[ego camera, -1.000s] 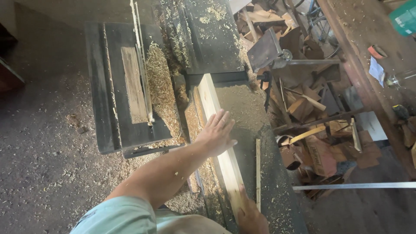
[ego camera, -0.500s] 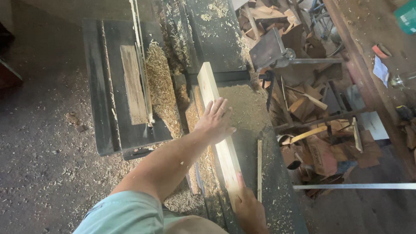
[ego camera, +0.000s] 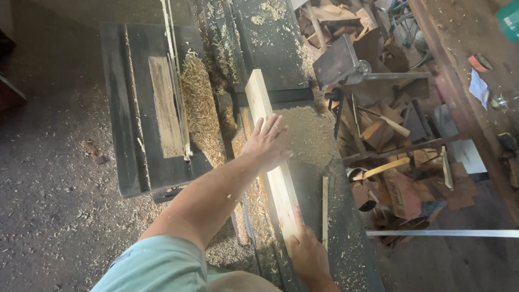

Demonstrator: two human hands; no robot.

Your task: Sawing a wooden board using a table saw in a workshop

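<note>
At the right of the frame I see a brown printed cardboard box (ego camera: 403,192) lying among the wood offcuts (ego camera: 378,130).

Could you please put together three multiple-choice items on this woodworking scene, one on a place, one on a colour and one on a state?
1. Where does the left hand rest?
A. flat on the pale board
B. on the floor
C. on the scrap pile

2. What colour is the person's sleeve?
A. red
B. light green
C. black

3. How is the machine table?
A. wiped clean
B. wet
C. dusted with sawdust

Answers: 1 A, its palm lies on the board's face, while the right hand meets the near end; 2 B, the shoulder cloth is pale green; 3 C, fine dust coats it.
</note>
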